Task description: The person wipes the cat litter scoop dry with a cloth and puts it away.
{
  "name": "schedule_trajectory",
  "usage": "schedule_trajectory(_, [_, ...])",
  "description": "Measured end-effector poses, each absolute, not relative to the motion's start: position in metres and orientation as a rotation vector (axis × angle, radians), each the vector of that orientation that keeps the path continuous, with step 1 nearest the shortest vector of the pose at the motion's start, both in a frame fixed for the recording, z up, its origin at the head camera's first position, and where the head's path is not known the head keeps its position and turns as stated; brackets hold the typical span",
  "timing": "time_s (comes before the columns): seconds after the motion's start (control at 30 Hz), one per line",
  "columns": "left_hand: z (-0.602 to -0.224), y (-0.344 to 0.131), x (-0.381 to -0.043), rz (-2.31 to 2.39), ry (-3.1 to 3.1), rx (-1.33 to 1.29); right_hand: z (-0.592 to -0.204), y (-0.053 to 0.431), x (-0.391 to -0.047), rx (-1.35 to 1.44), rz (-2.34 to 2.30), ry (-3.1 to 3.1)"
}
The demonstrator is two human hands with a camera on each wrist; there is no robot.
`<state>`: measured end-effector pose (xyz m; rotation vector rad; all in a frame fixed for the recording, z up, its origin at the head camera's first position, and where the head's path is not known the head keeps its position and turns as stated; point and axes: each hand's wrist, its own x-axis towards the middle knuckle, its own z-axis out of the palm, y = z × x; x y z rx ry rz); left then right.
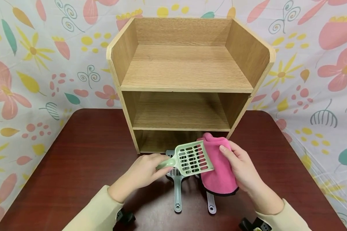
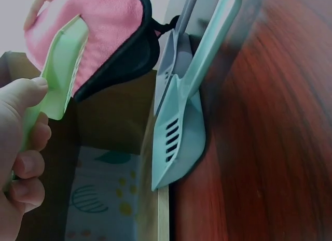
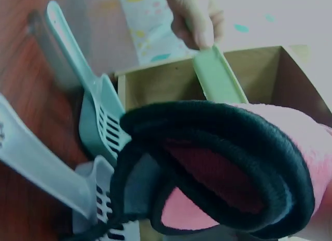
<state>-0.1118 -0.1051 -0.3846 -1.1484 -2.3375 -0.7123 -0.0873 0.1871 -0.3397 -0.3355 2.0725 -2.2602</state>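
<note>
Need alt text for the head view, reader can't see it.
A person's left grip holds a green scoop overlapping a pink mitt in the right grip. A teal scoop and grey scoop lie below, before a wooden shelf on a dark table.

Paw-print marks [image 1: 177, 206] (no readable lettering) on handles of blue-green scoop [image 1: 177, 192] and grey scoop [image 1: 211, 202]

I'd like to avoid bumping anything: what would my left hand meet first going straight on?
Probably the pink cloth, with the green scoop in your left hand leading; whether they touch is unclear.
</note>
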Motion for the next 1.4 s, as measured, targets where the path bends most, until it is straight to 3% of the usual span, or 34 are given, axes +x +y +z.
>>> schedule_trajectory(0.13, [-0.388,-0.102,-0.116,-0.715,-2.263,-1.156,-0.343,0.182,-0.087,-0.389,-2.260,2.007])
schedule_trajectory(0.4, [-0.392,-0.095,-0.122,-0.769,-2.173,-1.177,-0.357,0.174,-0.091,-0.036,-2.045,2.194])
schedule_trajectory(0.9, [-0.392,-0.088,-0.121,-0.553,-2.153,-1.013,-0.359,0.169,-0.088,0.172,-1.896,2.367])
schedule_trajectory(1.2, [-0.397,-0.091,-0.123,-0.573,-2.123,-1.033,-0.359,0.164,-0.071,0.200,-1.928,2.345])
schedule_trajectory(1.4, [-0.400,-0.092,-0.126,-0.678,-2.071,-1.070,-0.356,0.168,-0.077,0.133,-1.852,2.419])
